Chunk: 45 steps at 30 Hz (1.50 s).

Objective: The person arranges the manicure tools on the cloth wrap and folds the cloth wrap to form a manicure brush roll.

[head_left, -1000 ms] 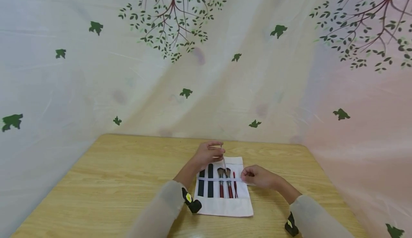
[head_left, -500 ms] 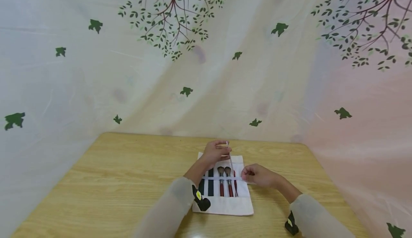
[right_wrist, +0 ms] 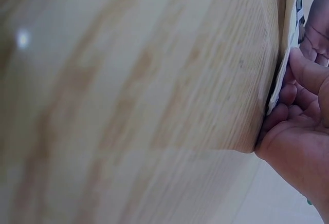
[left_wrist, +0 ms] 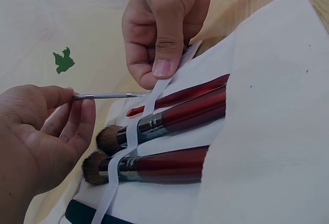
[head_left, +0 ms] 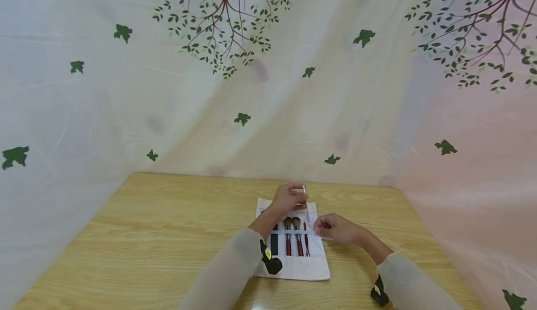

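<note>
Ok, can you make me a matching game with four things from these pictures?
Things:
1. left hand
2. right hand
3. brushes
4. table

Clues:
A. pinching the white strap
B. light brown with wood grain
C. holding a thin silver tool
D. brown-tipped and red-handled

Right pairs: 1-C, 2-A, 3-D, 4-B
</note>
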Each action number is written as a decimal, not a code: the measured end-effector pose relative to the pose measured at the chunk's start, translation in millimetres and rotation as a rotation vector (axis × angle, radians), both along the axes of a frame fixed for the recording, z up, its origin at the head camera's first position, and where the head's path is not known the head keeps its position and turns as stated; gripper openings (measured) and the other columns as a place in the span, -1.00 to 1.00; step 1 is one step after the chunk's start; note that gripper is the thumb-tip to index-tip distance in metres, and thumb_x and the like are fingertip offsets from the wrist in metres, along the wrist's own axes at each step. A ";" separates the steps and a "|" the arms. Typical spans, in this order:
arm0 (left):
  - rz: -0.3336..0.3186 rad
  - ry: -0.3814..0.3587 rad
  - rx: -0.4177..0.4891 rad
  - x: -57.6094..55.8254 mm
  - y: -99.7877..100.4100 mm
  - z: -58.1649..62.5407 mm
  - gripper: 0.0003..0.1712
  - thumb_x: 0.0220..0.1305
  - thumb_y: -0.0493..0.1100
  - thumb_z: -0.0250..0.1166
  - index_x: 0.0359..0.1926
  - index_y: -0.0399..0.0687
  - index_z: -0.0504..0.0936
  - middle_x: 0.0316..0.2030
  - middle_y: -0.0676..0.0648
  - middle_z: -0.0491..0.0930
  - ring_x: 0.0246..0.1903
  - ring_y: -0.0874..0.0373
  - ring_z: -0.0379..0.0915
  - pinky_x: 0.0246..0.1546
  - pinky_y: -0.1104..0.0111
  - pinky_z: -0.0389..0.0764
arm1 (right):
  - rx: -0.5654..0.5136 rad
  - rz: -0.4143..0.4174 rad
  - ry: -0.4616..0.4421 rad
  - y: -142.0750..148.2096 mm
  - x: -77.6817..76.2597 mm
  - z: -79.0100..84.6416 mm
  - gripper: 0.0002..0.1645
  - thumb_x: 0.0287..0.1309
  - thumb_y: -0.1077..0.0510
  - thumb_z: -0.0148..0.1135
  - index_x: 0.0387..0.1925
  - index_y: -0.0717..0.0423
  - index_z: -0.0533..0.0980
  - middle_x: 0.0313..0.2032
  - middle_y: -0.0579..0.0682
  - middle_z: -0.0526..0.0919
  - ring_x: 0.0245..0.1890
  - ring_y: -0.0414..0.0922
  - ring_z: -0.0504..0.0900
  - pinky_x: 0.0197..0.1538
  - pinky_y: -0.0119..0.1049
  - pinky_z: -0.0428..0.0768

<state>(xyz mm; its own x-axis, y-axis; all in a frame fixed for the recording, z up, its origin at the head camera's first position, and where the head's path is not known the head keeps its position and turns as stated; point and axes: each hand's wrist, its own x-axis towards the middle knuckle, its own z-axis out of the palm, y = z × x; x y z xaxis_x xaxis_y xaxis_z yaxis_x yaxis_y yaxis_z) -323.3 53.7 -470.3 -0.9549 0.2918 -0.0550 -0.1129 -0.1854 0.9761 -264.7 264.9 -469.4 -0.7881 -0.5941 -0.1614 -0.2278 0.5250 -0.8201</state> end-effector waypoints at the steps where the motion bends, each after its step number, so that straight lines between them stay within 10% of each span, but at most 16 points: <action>1: -0.003 -0.001 -0.004 0.0 0.9 -0.7 -0.52 0.34 -0.43 0.32 0.27 -0.36 0.52 -0.15 -0.25 0.71 -0.13 -0.16 0.69 -0.19 0.23 0.73 | 0.001 0.001 0.002 -0.1 -0.2 -0.2 -0.86 0.50 0.29 0.09 -0.18 0.25 0.56 -0.36 -0.07 0.50 -0.32 -0.17 0.43 -0.26 -0.39 0.44; 45: -0.106 0.131 -0.377 4.6 6.0 -9.5 -0.54 0.21 -0.37 0.47 0.14 -0.29 0.63 -0.29 -0.06 0.67 -0.39 0.21 0.64 -0.34 0.40 0.67 | 0.010 0.020 0.007 -0.9 0.2 0.6 -0.87 0.47 0.35 0.06 -0.18 0.25 0.55 -0.33 -0.04 0.52 -0.28 -0.14 0.45 -0.23 -0.38 0.46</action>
<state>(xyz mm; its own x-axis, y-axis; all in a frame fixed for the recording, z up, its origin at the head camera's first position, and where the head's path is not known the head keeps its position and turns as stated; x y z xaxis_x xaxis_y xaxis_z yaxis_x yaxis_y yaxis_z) -318.7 59.7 -479.7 -0.9265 0.3718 -0.0574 0.0171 0.1941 0.9808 -264.5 264.0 -468.8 -0.7774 -0.6078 -0.1619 -0.2440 0.5286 -0.8130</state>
